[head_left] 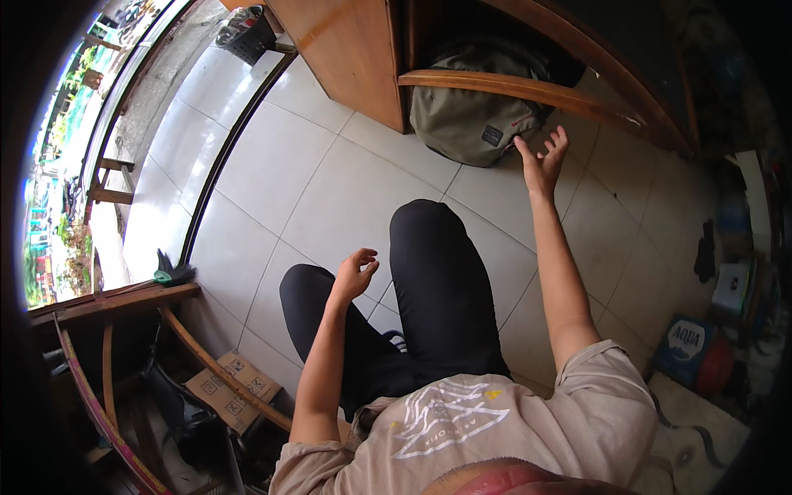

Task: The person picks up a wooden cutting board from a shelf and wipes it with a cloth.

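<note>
An olive-grey backpack (466, 115) sits on the tiled floor, partly under a wooden desk, with a wooden crossbar (495, 82) running in front of its upper part. My right hand (544, 161) is stretched out beside the lower right of the backpack, fingers spread and slightly bent, holding nothing. Whether its thumb touches the bag I cannot tell. Above my left knee hangs my left hand (356, 272), its fingers loosely curled and apart, with nothing seen in it. Both my legs, in black trousers (441, 272), are bent below my hands.
A wooden panel (346, 58) stands left of the backpack. At the left, a dark door track (219, 173) crosses the floor. A dark basket (249, 37) stands beyond it. Lower left are a wooden rack (124, 305) and cardboard box (235, 388). At the right lies a blue box (683, 342).
</note>
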The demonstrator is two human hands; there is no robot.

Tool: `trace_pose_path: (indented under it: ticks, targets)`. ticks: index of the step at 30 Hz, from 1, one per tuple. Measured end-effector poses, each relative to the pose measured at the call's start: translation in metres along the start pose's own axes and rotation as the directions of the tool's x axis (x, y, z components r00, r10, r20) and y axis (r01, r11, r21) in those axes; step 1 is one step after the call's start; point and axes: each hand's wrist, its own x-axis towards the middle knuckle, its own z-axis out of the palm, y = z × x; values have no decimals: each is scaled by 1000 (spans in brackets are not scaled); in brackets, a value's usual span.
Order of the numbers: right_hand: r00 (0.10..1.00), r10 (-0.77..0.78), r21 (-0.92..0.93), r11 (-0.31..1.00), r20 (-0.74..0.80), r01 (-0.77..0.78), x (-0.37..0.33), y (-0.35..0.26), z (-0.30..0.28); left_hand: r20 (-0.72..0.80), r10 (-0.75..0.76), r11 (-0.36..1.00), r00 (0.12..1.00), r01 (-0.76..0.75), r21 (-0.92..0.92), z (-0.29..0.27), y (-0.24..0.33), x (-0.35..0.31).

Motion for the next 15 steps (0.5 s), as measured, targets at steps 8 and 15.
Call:
trace_pose_path:
  ticks: [8,15]
  targets:
    - [972,-234,43,971,-9,234,22,-32,2,-16,-10,979,1000,6,-204,16,-5,29]
    - [989,110,20,993,100,-112,-40,19,-1,-3,-86,954,996,81,-290,18,-20,34]
